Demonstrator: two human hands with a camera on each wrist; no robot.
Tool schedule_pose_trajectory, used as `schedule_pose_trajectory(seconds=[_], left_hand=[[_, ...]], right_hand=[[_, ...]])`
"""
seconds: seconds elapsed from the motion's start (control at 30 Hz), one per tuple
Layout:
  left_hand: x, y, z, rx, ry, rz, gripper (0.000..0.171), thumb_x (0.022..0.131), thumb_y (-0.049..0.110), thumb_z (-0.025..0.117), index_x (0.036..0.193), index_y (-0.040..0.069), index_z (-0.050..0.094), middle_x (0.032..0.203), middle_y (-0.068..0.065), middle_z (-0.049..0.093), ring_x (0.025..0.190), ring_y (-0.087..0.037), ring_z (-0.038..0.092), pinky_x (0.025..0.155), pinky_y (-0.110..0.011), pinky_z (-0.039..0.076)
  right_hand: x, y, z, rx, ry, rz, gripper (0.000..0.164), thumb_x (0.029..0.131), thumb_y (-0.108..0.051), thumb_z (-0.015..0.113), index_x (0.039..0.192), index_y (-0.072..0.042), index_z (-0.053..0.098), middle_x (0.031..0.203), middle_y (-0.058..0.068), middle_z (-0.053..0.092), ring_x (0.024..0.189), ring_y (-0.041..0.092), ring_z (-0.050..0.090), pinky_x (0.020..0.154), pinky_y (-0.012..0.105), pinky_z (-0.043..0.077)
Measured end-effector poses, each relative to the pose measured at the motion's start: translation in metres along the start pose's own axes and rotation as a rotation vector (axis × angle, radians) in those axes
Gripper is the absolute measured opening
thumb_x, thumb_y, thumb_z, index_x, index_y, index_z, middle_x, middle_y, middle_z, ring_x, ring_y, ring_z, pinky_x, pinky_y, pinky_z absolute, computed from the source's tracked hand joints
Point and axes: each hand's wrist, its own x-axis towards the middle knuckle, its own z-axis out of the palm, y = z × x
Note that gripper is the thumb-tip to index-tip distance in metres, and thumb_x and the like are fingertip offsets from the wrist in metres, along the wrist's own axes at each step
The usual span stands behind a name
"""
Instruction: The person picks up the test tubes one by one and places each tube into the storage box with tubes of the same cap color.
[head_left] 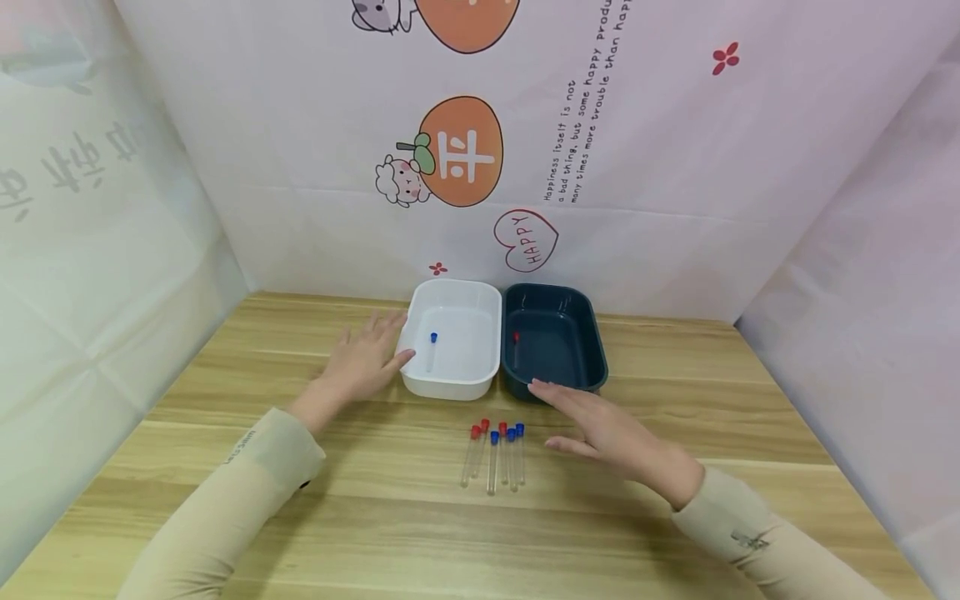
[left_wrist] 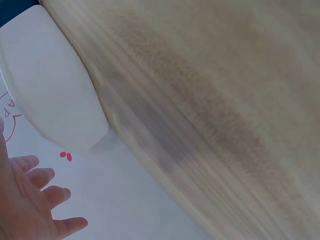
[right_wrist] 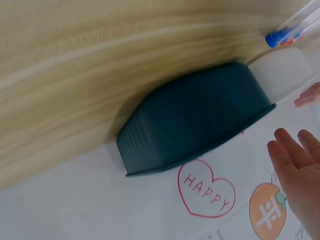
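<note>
My left hand (head_left: pixel 365 357) is at the left side of the white bin (head_left: pixel 451 388), fingers spread and thumb over the near left rim. Inside that bin lies a test tube with a blue cap (head_left: pixel 433 338). At the near rim of the dark teal bin (head_left: pixel 592 350), my right hand (head_left: pixel 607 433) holds nothing, its fingers extended. A red-capped tube (head_left: pixel 516 338) lies in the teal bin. Between the hands, several clear test tubes (head_left: pixel 492 471) with red or blue caps lie side by side on the table. The right wrist view shows the teal bin's outer wall (right_wrist: pixel 195 115) beside the fingers.
The two bins stand side by side near the back edge of the wooden table (head_left: pixel 390 533). A white printed cloth (head_left: pixel 330 225) hangs right behind them. Further white cloth walls (head_left: pixel 870 250) enclose the left and right sides.
</note>
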Motion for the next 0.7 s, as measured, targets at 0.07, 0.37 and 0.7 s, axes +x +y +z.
schedule_pose_trajectory(seconds=[0.07,0.37,0.7], left_hand=[[0.0,0.0,0.001,-0.006,-0.012,-0.001,0.071,0.108,0.046,0.046,0.163,0.007,0.024,0.167,-0.017,0.024,0.153,-0.045,0.015,0.112,-0.076,0.017],[-0.004,0.002,0.003,-0.018,-0.094,-0.015,0.074,0.108,0.05,0.043,0.164,0.006,0.022,0.168,-0.015,0.02,0.153,-0.046,0.012,0.114,-0.074,0.013],[-0.006,0.003,0.007,-0.008,-0.133,-0.016,0.08,0.106,0.057,0.043,0.164,0.007,0.021,0.169,-0.013,0.018,0.154,-0.045,0.011,0.115,-0.074,0.013]], right_hand=[[0.001,-0.001,0.003,-0.003,-0.011,-0.001,0.071,0.096,-0.028,0.074,0.156,-0.007,0.042,0.155,0.015,0.048,0.137,0.035,0.051,0.108,0.056,0.043],[0.005,0.0,0.019,0.047,-0.076,0.047,0.065,0.098,-0.03,0.071,0.152,-0.003,0.048,0.151,0.015,0.052,0.134,0.036,0.052,0.108,0.058,0.042],[0.01,0.001,0.032,0.072,-0.144,0.168,0.075,0.096,-0.051,0.069,0.151,-0.004,0.05,0.152,0.013,0.051,0.134,0.036,0.05,0.109,0.056,0.043]])
